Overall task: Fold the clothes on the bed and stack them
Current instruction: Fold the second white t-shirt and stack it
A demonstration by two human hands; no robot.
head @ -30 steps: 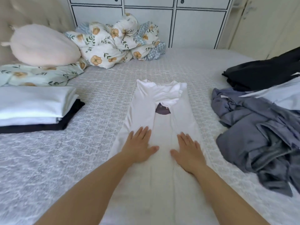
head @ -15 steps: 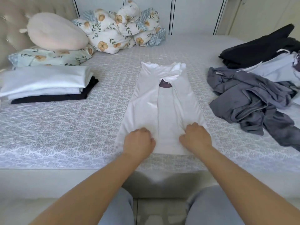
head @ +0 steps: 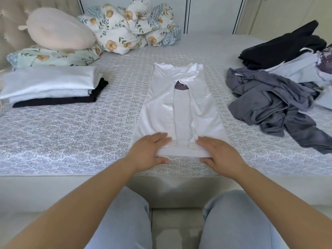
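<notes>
Folded stack [head: 52, 87] sits at nine o'clock; unfolded pile [head: 280, 97] (several garments) waits at three. Left hand [head: 149, 153] and right hand [head: 219, 155] pinch the centred white shirt [head: 179, 108] hem, mid-fold.

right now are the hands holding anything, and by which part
Both hands, left and right, grip the white shirt by its near bottom hem, one at each corner, fingers over the turned-up edge and thumbs beneath.
</notes>
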